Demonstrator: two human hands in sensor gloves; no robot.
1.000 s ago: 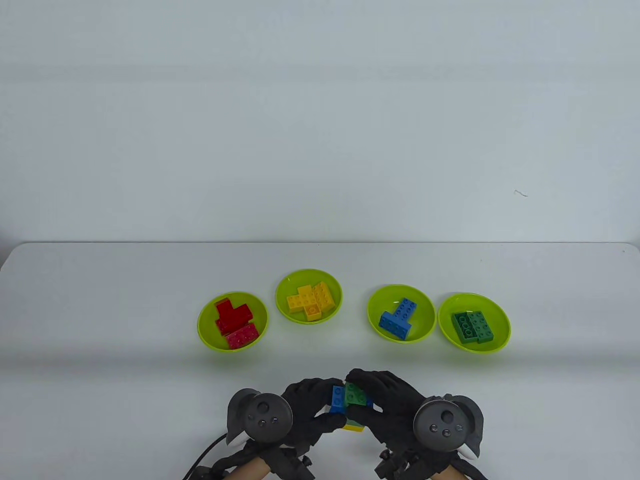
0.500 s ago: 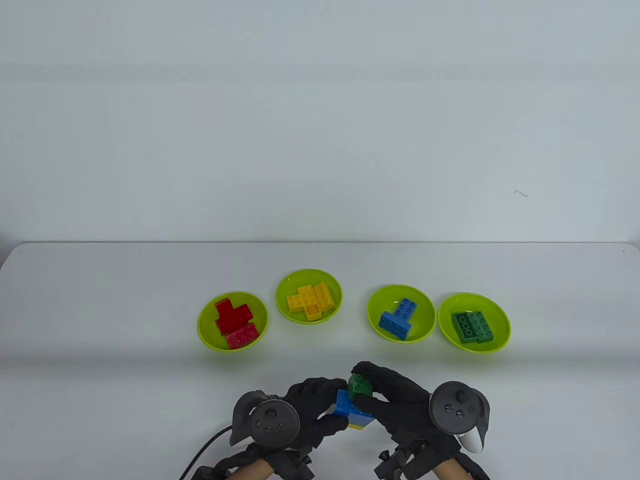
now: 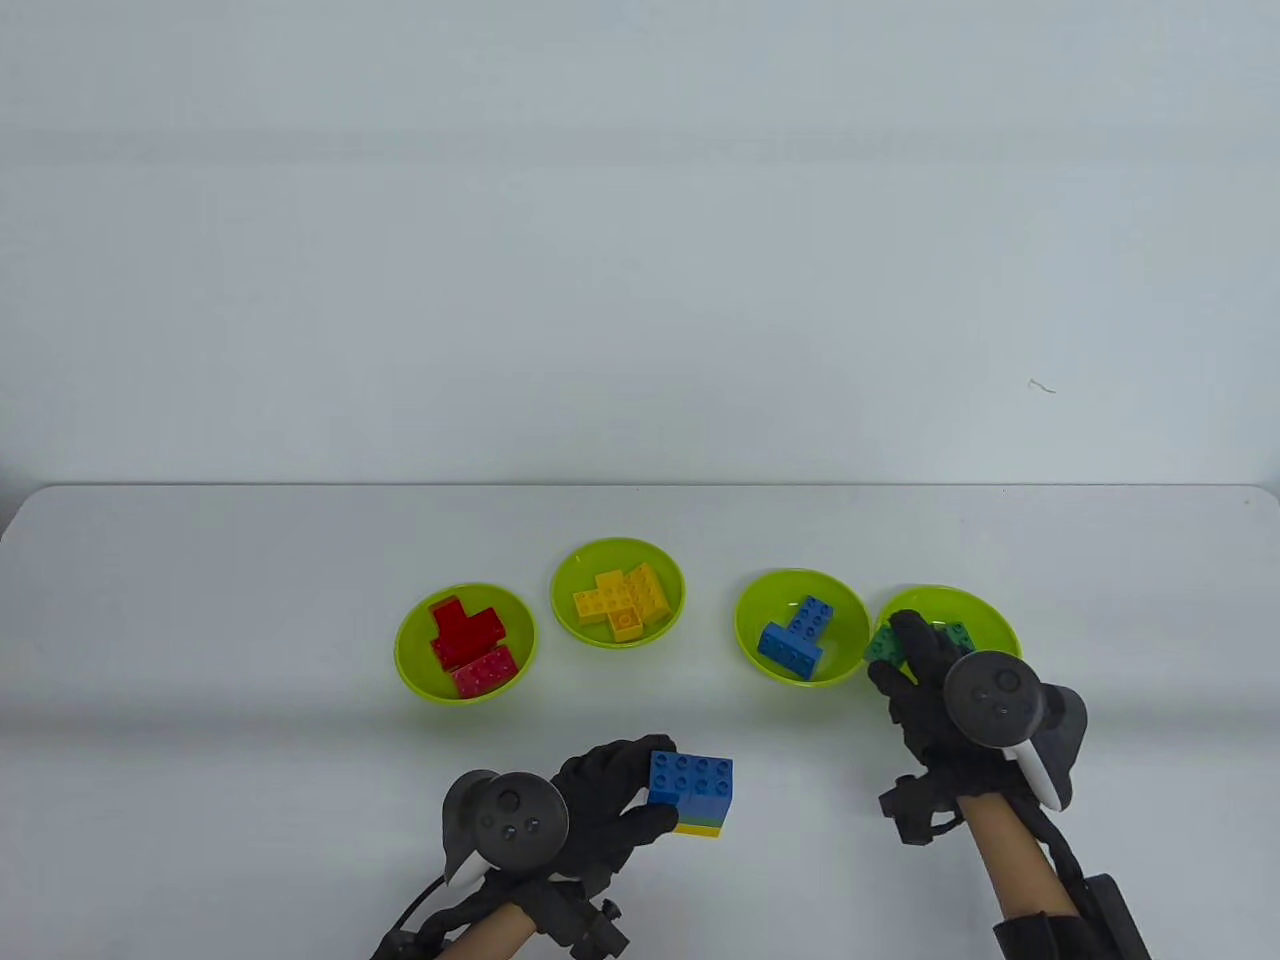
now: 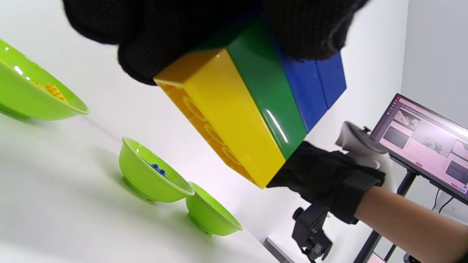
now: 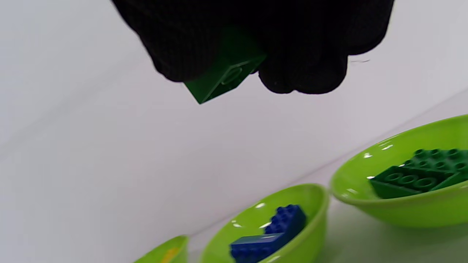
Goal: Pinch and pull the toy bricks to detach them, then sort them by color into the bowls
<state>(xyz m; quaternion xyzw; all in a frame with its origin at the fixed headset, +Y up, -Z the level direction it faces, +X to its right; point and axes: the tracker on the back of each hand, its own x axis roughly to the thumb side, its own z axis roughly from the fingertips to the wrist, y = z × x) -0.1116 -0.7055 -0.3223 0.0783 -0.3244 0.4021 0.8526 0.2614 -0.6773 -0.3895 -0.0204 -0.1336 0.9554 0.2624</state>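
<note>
My left hand (image 3: 600, 800) grips a stack of bricks (image 3: 690, 793) near the table's front edge, blue on top, green and yellow beneath. The left wrist view shows that stack (image 4: 252, 109) from below, with its yellow, green and blue layers. My right hand (image 3: 915, 665) pinches a small green brick (image 3: 885, 643) over the near-left rim of the bowl of green bricks (image 3: 990, 615). In the right wrist view the green brick (image 5: 223, 75) sits between my fingertips above the bowls. The blue bowl (image 3: 760, 600) lies just left of it.
Four lime bowls stand in a row: red bricks (image 3: 415, 665), yellow bricks (image 3: 570, 580), blue, green. A monitor on a stand (image 4: 427, 142) shows off the table's right side in the left wrist view. The table's back edge (image 3: 640, 487) lies well beyond the bowls.
My right hand pulled the green brick off the stack and carried it right and back to the green bowl. The left hand stays put with the remaining stack.
</note>
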